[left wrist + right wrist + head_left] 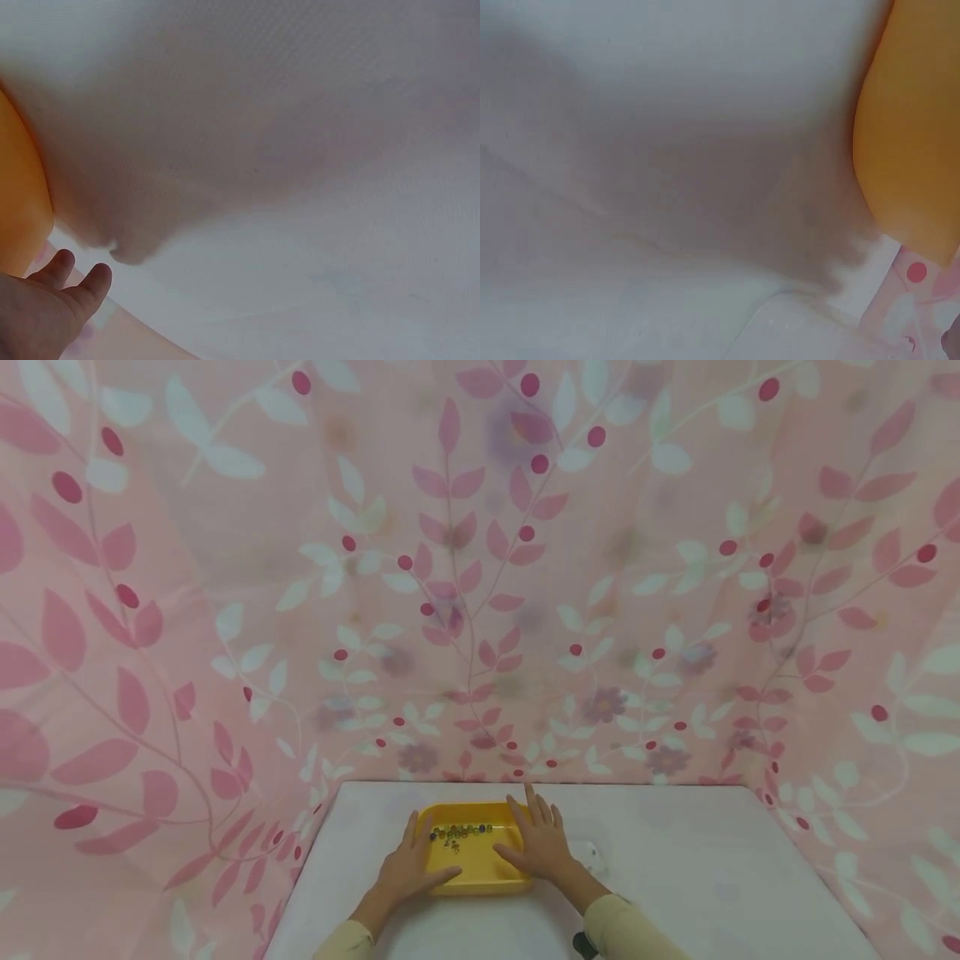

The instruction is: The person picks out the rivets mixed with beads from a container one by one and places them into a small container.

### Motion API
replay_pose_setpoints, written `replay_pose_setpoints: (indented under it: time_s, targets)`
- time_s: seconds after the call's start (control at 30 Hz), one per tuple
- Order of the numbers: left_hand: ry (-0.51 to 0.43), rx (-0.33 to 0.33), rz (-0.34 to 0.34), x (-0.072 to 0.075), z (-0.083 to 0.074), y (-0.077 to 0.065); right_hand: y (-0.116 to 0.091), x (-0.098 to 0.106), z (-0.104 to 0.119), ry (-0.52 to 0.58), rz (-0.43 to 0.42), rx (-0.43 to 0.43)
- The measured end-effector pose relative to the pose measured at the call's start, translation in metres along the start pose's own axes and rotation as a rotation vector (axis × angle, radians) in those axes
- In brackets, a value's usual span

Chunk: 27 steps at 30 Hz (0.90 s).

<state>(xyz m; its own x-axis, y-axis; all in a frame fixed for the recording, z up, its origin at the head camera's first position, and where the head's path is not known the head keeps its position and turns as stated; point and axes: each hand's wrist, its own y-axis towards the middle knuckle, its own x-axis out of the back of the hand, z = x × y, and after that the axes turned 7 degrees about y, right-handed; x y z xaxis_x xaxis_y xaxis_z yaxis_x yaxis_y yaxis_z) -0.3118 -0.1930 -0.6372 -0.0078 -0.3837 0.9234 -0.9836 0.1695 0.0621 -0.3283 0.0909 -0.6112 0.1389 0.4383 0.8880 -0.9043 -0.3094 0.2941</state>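
Observation:
A yellow tray [483,868] lies on the white table between the two hands. Rows of small round glass marbles [465,832] sit toward its far left, some dark blue, others greenish or amber. Just below them is a small cluster of tiny shiny pieces [453,846], too small to identify. The left hand [405,864] is at the tray's left side with fingers straight and thumb spread over the near left corner. At the right side the right hand [542,843] has its fingers spread, thumb over the tray's inside. Neither hand holds a loose object. Both wrist views catch the tray's outer wall [19,187].
A clear plastic container or lid [588,857] lies right of the tray, beside the right forearm. Partly hidden under the right sleeve is a dark green object [583,945]. Pink leaf-patterned cloth [480,610] hangs behind and on both sides of the table [712,868].

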Motion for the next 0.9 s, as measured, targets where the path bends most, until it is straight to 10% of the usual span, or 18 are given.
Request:
replay_pose_setpoints:
  time_s: [0.9]
  targets:
    - [-0.013, -0.034, -0.037, -0.006, 0.004, 0.0, 0.004, -0.027, 0.024, 0.009, -0.02, 0.038]
